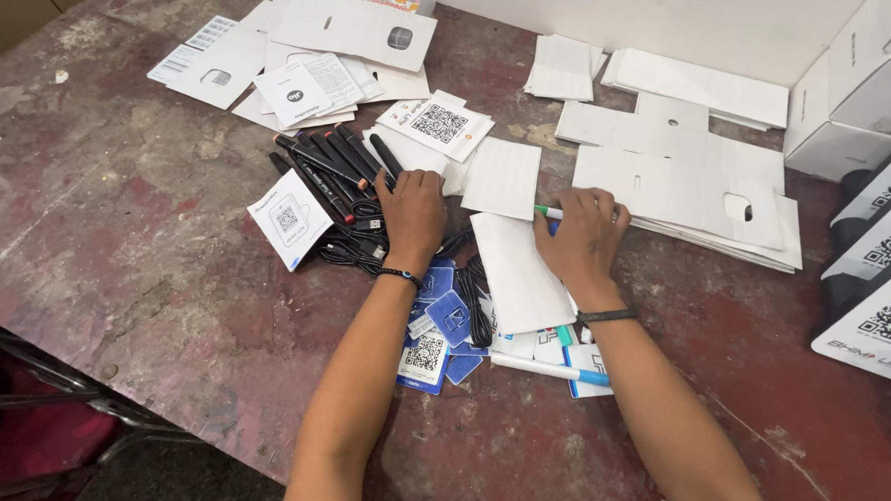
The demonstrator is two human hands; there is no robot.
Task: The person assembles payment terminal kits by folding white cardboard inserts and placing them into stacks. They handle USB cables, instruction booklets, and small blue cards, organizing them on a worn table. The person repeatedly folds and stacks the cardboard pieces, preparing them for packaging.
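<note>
Flat-palmed, our left hand point(413, 214) presses on the tangled black cables point(350, 247), gripping nothing, just below the row of slim black sticks point(331, 157). Our right hand point(583, 236) rests loosely curled on a green-capped pen point(547, 212), beside the plain white paper slip point(520, 273) between both hands, on the worn, scratched reddish table point(113, 205).

Markers point(333, 160) left of paper sheet point(518, 269)

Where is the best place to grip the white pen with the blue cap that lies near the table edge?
Probably the bare middle of the white pen with the blue cap, pinched from above. It lies flat, almost sideways, and its right end rests on a blue-and-white card, beside the right hand's forearm.
</note>
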